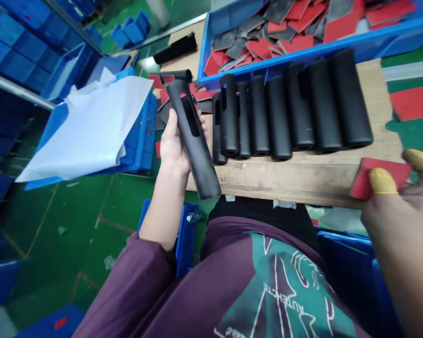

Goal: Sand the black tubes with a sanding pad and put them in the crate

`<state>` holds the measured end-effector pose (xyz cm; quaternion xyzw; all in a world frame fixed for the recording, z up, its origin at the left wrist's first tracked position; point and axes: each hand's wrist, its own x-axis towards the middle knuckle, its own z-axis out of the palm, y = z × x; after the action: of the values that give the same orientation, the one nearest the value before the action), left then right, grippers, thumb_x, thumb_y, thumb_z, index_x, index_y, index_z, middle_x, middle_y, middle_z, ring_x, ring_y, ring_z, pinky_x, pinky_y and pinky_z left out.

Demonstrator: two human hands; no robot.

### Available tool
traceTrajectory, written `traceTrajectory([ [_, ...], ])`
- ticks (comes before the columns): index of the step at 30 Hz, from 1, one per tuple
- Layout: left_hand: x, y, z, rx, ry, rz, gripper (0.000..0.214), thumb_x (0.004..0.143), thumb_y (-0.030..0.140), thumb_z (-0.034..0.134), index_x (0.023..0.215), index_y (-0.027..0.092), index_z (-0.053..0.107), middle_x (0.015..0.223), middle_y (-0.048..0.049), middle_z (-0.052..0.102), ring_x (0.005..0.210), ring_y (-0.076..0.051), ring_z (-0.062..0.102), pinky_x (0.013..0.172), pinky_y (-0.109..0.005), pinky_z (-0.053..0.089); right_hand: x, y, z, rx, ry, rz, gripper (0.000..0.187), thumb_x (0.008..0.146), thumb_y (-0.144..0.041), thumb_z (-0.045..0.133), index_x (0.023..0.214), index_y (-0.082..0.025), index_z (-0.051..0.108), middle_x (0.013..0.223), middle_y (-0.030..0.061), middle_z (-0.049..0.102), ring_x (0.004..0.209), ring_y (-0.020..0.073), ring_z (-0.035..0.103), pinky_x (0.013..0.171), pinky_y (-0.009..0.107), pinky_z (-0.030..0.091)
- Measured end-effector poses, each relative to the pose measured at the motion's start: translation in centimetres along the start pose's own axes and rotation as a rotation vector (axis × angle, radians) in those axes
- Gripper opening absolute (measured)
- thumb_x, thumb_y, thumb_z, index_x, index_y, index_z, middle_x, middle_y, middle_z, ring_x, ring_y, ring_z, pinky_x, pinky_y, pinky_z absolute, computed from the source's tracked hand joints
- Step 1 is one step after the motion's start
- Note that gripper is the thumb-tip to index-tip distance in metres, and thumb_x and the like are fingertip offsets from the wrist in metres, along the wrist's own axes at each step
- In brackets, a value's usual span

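My left hand is wrapped round a black tube with a long slot in its upper side. The tube is tilted, its lower end over the near edge of the cardboard. At the right, my right hand, with yellow coverings on the fingertips, pinches a red abrasive-looking pad above the cardboard's corner. Between the hands, several more black tubes lie side by side in a row, some with slots showing.
Behind the row stands a long blue bin heaped with red and grey pads. A white sheet covers a blue crate on the left. Another black tube lies farther back. A loose red pad lies at the right.
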<state>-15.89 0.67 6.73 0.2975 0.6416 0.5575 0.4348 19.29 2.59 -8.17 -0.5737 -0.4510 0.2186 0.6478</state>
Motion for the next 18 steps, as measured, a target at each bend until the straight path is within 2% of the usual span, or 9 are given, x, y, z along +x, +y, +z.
traceTrajectory([
  [3,2.2,-0.7,-2.2,0.031,0.04,-0.075,0.062,0.094,0.07,0.033,0.103,0.02,0.068,0.091,-0.0089,0.073,0.089,-0.022,0.072,0.076,-0.034,0.062,0.7,0.2,-0.5,-0.015,0.052,0.04,0.072,0.032,-0.062,0.086,0.097,-0.033,0.076,0.105,0.0119,0.072,0.099,0.0365,0.068,0.092,0.06,0.047],
  [7,6.6,-1.7,-5.0,-0.021,0.112,-0.222,0.054,0.1,0.056,0.031,0.103,0.017,0.066,0.08,-0.0103,0.073,0.086,-0.023,0.072,0.075,-0.035,0.062,1.4,0.3,-0.5,0.003,0.14,0.195,0.081,0.009,-0.069,0.083,0.081,-0.033,0.073,0.083,0.0082,0.069,0.085,0.0359,0.067,0.086,0.064,0.045],
  [10,9.4,-2.6,-6.3,0.079,0.156,-0.329,0.052,0.098,0.057,0.035,0.099,0.016,0.066,0.077,-0.0132,0.073,0.082,-0.026,0.072,0.077,-0.04,0.061,1.6,0.9,0.0,0.022,0.11,0.225,0.077,0.01,-0.066,0.082,0.08,-0.036,0.07,0.086,0.0093,0.069,0.085,0.0353,0.066,0.087,0.064,0.044],
  [12,10.5,-3.2,-6.5,0.334,0.189,-0.255,0.052,0.096,0.06,0.039,0.097,0.016,0.067,0.081,-0.0145,0.074,0.082,-0.027,0.072,0.079,-0.042,0.06,1.7,1.4,0.3,0.013,0.092,0.226,0.074,0.01,-0.063,0.08,0.078,-0.037,0.068,0.091,0.0116,0.069,0.087,0.0368,0.066,0.085,0.064,0.044],
  [15,11.2,-4.1,-6.5,0.721,0.244,-0.023,0.044,0.089,0.057,0.058,0.099,0.015,0.067,0.096,-0.0148,0.075,0.093,-0.028,0.07,0.089,-0.041,0.055,1.7,2.1,0.6,-0.018,0.1,0.219,0.074,0.008,-0.062,0.078,0.076,-0.038,0.064,0.087,0.013,0.067,0.088,0.0397,0.066,0.079,0.063,0.043],
  [18,11.6,-4.3,-6.3,0.868,0.27,0.069,0.04,0.079,0.049,0.071,0.099,0.014,0.067,0.108,-0.0161,0.072,0.107,-0.031,0.066,0.1,-0.041,0.048,1.6,2.1,0.6,-0.041,0.092,0.238,0.074,0.012,-0.063,0.077,0.079,-0.036,0.064,0.088,0.0139,0.068,0.088,0.0395,0.066,0.08,0.063,0.043],
])
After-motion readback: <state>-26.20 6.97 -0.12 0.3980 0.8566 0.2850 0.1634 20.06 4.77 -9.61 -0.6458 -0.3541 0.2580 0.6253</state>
